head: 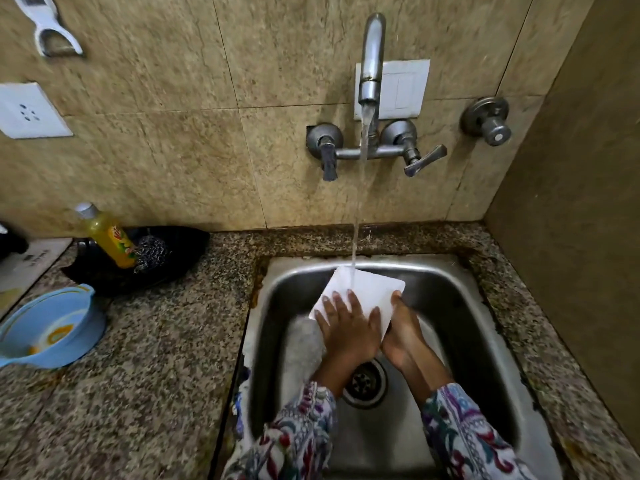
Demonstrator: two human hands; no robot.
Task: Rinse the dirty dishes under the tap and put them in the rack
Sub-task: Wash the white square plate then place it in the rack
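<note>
A white square plate (pixel 372 289) is held tilted over the steel sink (pixel 460 306), under the stream of water falling from the wall tap (pixel 371 60). My left hand (pixel 348 327) lies flat on the plate's face with fingers spread. My right hand (pixel 403 332) grips the plate's right edge from beneath, thumb on the rim. The water strikes the plate's upper part. The plate's lower corner is hidden behind my hands. No rack is in view.
A blue bowl (pixel 52 329) with yellow residue sits on the granite counter at left. Behind it a black pan (pixel 180 249) holds a yellow detergent bottle (pixel 110 237) and a steel scrubber (pixel 152 252). The sink drain (pixel 365 384) lies below my wrists. A brown wall closes the right side.
</note>
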